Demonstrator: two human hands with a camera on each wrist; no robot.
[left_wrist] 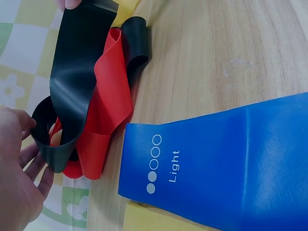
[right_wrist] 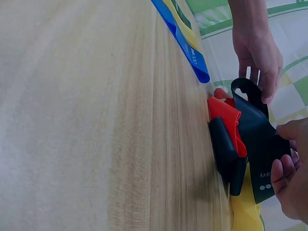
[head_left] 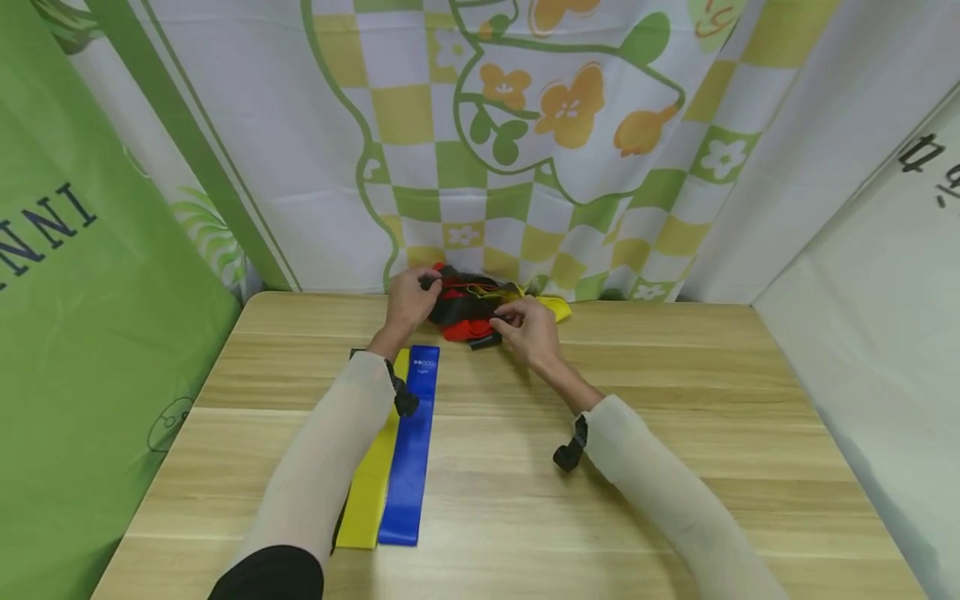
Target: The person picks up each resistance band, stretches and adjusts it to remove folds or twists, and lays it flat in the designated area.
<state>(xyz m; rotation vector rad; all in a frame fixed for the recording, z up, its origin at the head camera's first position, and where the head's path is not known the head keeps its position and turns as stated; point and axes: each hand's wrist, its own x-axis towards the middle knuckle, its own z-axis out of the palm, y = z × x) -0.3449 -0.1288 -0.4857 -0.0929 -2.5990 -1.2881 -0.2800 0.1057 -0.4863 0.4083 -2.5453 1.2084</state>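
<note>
Both hands hold a black resistance band (left_wrist: 74, 62) above a loose pile at the back of the table. My left hand (head_left: 408, 302) pinches its looped end between thumb and fingers. My right hand (head_left: 531, 333) grips the other part, where white lettering ending in "avy" shows in the right wrist view. Beneath lie a red band (left_wrist: 113, 91), twisted and folded, and another black band (right_wrist: 224, 149). A yellow band (head_left: 557, 308) sticks out on the pile's right side.
A blue band (head_left: 408, 467) marked "Light" lies flat, lengthwise, beside a flat yellow band (head_left: 367, 500) partly hidden by the left sleeve. A dark band edge shows left of the yellow one. A patterned curtain (head_left: 517, 192) hangs right behind the pile at the wooden table's (head_left: 637, 500) back edge.
</note>
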